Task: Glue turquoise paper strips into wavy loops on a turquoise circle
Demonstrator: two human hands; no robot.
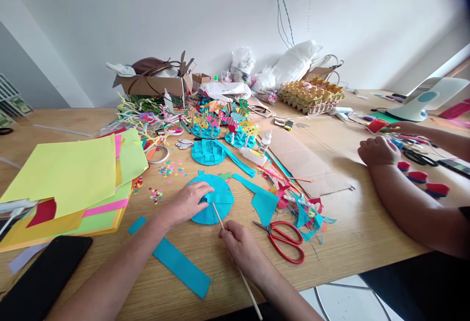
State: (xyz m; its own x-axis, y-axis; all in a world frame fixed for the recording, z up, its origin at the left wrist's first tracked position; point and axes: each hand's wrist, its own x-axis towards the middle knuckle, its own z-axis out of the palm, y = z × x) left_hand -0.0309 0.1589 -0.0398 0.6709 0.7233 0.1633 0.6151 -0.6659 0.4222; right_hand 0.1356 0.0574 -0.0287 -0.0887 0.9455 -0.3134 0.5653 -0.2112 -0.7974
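A round blue paper disc [220, 213] lies flat on the table in front of me. My left hand [189, 201] rests over its left part, thumb and fingers curled together on the blue paper there; whether they pinch a strip or the disc itself is hard to tell. In my right hand [240, 242] is a thin wooden stick [250, 295], its tip touching the disc near my left fingertips. Beneath my left forearm lies a long blue paper strip [183, 267]. Red-handled scissors [282, 237] lie open to the right of my right hand.
Yellow paper sheets [62, 164] and a black phone [44, 277] lie left. Behind stand finished blue discs with paper fish [238, 125], a glue bottle [265, 142] and egg cartons [312, 96]. Paper scraps [304, 213] and cardboard [308, 161] lie right, near another person's arm [404, 203].
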